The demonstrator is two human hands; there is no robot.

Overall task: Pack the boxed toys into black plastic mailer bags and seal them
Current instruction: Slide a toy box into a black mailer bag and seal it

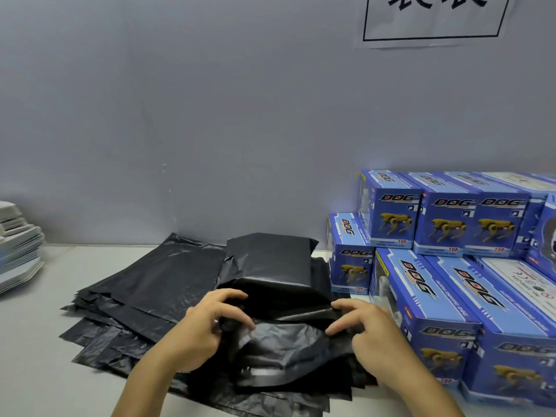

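Filled mailer bag (279, 272) lying toward the counter's (36, 341) middle, atop a spread pile of empty bags (144, 296), bulging squarely over what is judged a boxed toy inside. Open flap (288, 341) pointing to the near edge, crumpled, shiny. Left hand (204, 329) pinching the flap's left corner; right hand (370, 335) pinching the right corner, fingers curled round the film.

Film thin, soft, slippery; likely to wrinkle and slide over the pile beneath. Best held at both flap corners, pulled taut before folding down for the seal. Box inside judged stiff and fairly light, a firm edge to fold against. More boxed toys (445, 221) stacked along the right edge, touching one another; stiff cardboard, best gripped across the sides.
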